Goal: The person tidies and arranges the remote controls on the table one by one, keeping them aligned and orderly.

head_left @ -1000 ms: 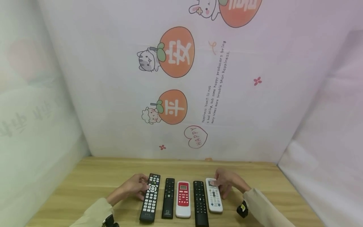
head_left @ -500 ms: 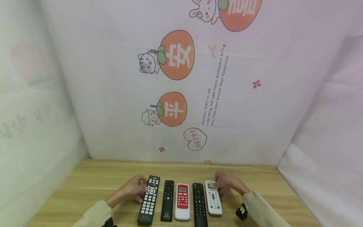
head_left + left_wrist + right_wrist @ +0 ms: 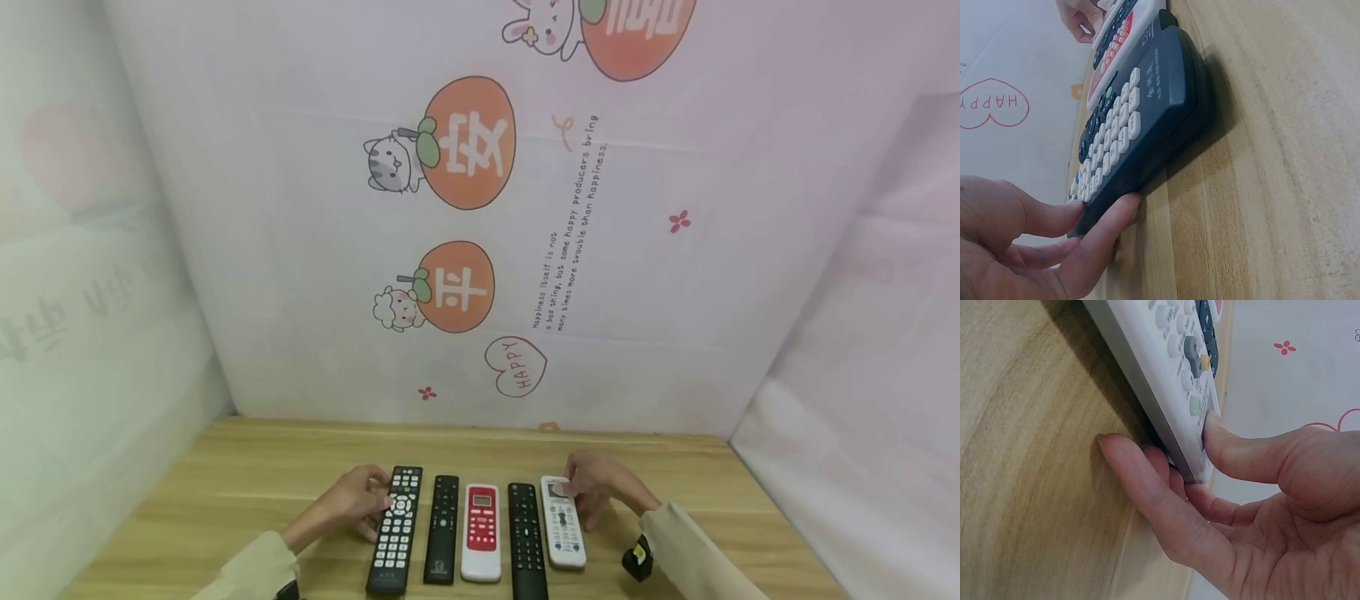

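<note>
In the head view my left hand [image 3: 352, 504] grips a black remote control with white buttons [image 3: 393, 533] at the left end of a row. Up close in the left wrist view, its thumb and fingers pinch the black remote's far end and side edge. At the row's right end, my right hand [image 3: 597, 487] holds a white remote control [image 3: 564, 529]. The thumb [image 3: 1235, 450] presses on its top face near the display, and the other fingers curl at its side and underside in the right wrist view.
Between the held remotes lie a slim black remote [image 3: 441, 533], a red and white remote [image 3: 482, 537] and a longer black remote [image 3: 528, 542]. All rest on a wooden table [image 3: 247, 475]. A white printed backdrop [image 3: 615, 333] rises behind the table, with pale walls at both sides.
The head view has shifted slightly, so the row sits a little lower in it. The left-hand remote's near end swung slightly left, then partly back. Both hands keep their hold.
</note>
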Action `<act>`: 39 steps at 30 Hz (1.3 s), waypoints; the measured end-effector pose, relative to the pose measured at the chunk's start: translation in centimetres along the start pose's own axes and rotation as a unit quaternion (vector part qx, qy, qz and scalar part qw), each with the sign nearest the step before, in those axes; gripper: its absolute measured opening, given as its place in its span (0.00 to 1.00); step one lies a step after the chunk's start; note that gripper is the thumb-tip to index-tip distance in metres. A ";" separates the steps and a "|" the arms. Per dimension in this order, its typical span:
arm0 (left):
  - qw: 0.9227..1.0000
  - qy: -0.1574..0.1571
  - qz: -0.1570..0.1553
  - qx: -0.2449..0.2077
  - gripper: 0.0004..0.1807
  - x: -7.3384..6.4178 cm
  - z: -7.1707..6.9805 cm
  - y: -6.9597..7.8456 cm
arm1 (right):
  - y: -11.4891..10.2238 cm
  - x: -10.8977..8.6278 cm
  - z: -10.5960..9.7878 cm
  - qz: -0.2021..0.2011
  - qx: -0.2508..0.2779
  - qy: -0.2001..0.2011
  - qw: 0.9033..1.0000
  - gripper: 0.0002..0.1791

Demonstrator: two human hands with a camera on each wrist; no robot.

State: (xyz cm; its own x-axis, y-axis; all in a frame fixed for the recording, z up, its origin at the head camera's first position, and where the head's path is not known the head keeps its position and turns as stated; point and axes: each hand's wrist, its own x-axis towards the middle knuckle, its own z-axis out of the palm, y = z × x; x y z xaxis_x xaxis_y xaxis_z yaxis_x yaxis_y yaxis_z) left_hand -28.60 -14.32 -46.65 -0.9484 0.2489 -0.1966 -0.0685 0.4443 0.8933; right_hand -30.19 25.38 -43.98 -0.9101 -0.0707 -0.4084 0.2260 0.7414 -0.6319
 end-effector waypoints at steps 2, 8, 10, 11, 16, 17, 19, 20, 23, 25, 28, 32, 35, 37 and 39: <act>1.000 0.000 -0.002 -0.003 0.23 -0.1 0.0 -0.1 | 0.0 0.0 0.0 0.004 0.002 -0.004 1.000 0.09; 1.000 0.003 0.002 -0.009 0.22 -0.2 -0.3 -0.2 | -0.1 0.3 0.0 -0.003 -0.003 -0.005 1.000 0.09; 1.000 0.001 0.005 -0.010 0.22 -0.2 -0.4 -0.1 | -0.3 0.3 0.0 -0.004 -0.005 -0.003 1.000 0.09; 1.000 -0.001 0.005 -0.010 0.22 -0.1 -0.5 0.0 | -0.3 0.3 0.0 -0.002 -0.005 -0.003 1.000 0.09; 1.000 -0.010 0.002 -0.010 0.22 0.1 -0.7 0.0 | -0.5 0.3 -0.2 0.009 -0.009 -0.007 1.000 0.08; 1.000 -0.006 0.002 -0.009 0.22 0.1 -0.7 0.0 | -0.6 0.3 -0.2 0.011 -0.010 -0.008 1.000 0.08; 1.000 0.007 0.011 -0.004 0.22 0.2 -0.7 0.0 | -0.6 0.3 -0.3 0.009 -0.017 -0.006 1.000 0.08; 1.000 0.017 0.018 0.000 0.22 0.3 -0.8 0.0 | -0.7 0.3 -0.3 0.007 -0.021 -0.004 1.000 0.08; 0.998 0.049 0.044 0.011 0.23 0.5 -0.9 0.0 | -0.8 0.3 -0.4 0.000 -0.032 0.004 0.999 0.09; 0.996 0.064 0.063 0.025 0.22 0.6 -1.0 -0.1 | -0.9 0.3 -0.5 -0.005 -0.039 0.010 0.999 0.09; 0.992 0.076 0.093 0.045 0.17 0.8 -1.1 -0.1 | -0.9 0.3 -0.5 -0.006 -0.042 0.015 0.999 0.10; 0.983 0.109 0.126 0.075 0.12 0.8 -1.2 -0.3 | -0.9 0.2 -0.4 -0.011 -0.044 0.015 0.999 0.10; 0.978 0.130 0.137 0.084 0.11 0.7 -1.3 -0.4 | -0.7 0.3 -0.3 -0.015 -0.045 0.017 0.999 0.10; 0.978 0.130 0.140 0.084 0.13 0.6 -1.4 -0.4 | -0.6 0.3 -0.4 -0.016 -0.045 0.023 0.999 0.09; 0.976 0.126 0.152 0.094 0.16 0.7 -1.5 -0.3 | -0.5 0.3 -0.5 -0.026 -0.057 0.039 0.997 0.07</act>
State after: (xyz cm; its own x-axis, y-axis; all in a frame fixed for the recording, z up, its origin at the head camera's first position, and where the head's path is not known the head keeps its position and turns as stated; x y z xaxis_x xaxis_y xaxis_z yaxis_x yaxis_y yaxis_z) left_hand -29.68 -15.64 -46.45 -0.9637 0.1842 0.1933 0.2635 0.5385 0.8003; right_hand -30.74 25.30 -43.48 -0.9447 -0.0622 -0.3220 0.1408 0.8097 -0.5697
